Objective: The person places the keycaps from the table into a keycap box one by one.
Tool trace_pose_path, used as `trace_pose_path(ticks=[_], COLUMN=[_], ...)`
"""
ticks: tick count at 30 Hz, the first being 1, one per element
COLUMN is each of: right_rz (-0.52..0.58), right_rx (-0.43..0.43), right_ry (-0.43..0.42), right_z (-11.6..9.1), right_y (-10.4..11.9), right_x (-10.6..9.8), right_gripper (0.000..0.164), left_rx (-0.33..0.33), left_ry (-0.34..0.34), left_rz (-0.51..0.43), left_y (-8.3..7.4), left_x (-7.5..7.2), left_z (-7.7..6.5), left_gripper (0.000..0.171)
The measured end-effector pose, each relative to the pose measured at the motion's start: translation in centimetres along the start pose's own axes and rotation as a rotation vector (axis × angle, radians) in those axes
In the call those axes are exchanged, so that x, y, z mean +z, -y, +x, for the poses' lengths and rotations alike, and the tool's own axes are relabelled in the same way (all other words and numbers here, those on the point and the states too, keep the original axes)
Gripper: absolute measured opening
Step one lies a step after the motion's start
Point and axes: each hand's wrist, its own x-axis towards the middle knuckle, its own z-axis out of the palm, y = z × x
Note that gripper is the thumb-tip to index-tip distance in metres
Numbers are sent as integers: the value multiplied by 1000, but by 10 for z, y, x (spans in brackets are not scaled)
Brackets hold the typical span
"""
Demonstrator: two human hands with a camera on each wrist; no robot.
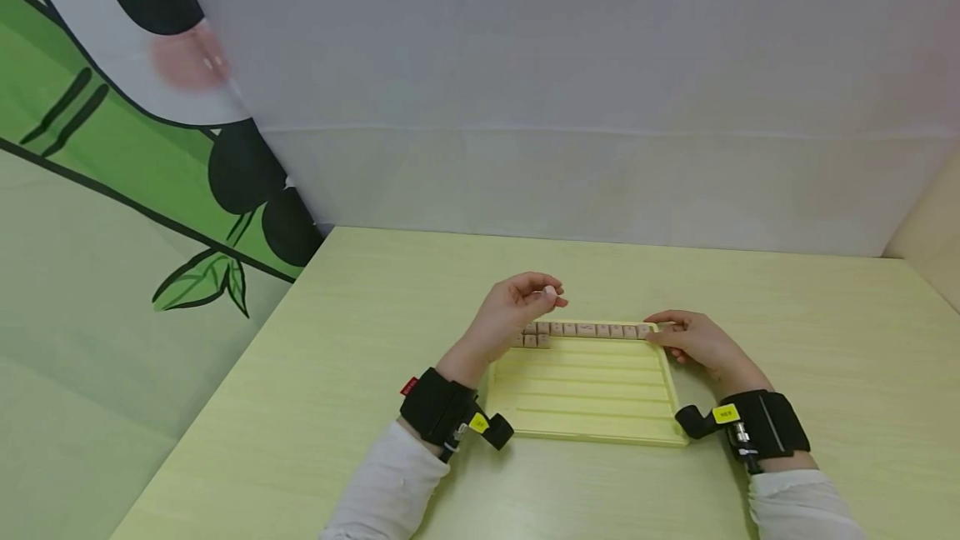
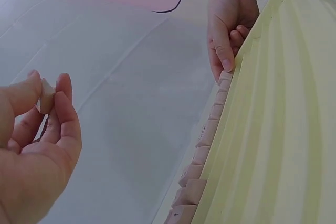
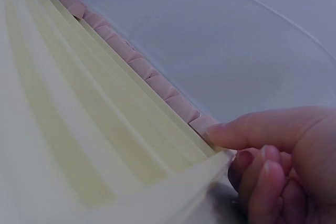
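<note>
My left hand (image 1: 512, 312) is raised above the far left corner of a pale yellow ridged tray (image 1: 588, 394). It pinches a small pinkish keycap (image 2: 47, 98) between thumb and fingertips. Along the tray's far edge runs a row of similar keycaps (image 1: 587, 330); several more sit in a second row (image 1: 531, 341) at the left, partly behind my left wrist. At the far right corner my right hand (image 1: 697, 342) grips the tray's edge, its thumb (image 3: 236, 135) touching the end keycap. In the right wrist view, its other fingers are curled beside the corner.
The tray lies on a light wood-look table (image 1: 300, 407). Behind the table hangs a white sheet (image 1: 585, 107), with a cartoon-printed cloth (image 1: 105, 140) at the left. A wall (image 1: 933, 223) stands at the right. Both wrists wear black bands with small cameras.
</note>
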Motion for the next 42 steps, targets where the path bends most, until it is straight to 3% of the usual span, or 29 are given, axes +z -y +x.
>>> trace_pose_path(ticks=[7,12,18,31,35,42], right_rz=[-15,-26,-24,-19,-30,-33], right_rx=[10,16,15,-2,7,11], right_ry=[-6,-11,-6,14,11,7], right_z=[2,2,3,7,10,12], right_y=[-1,-1,0,1,0,0], right_x=[-1,-2,-5,-5,-6,-11], right_gripper=[50,50,50,52,53,53], left_rx=[-70,-63,-78,-88,-83,-80], left_ry=[-41,-29,-64,-94,-94,27], left_rz=[-35,-35,47,58,160,449], left_y=[-3,-3,-5,-7,-5,-3], left_x=[2,1,2,-2,-4,-3], left_z=[0,0,2,5,11,25], left_gripper=[29,31,31,28,27,26])
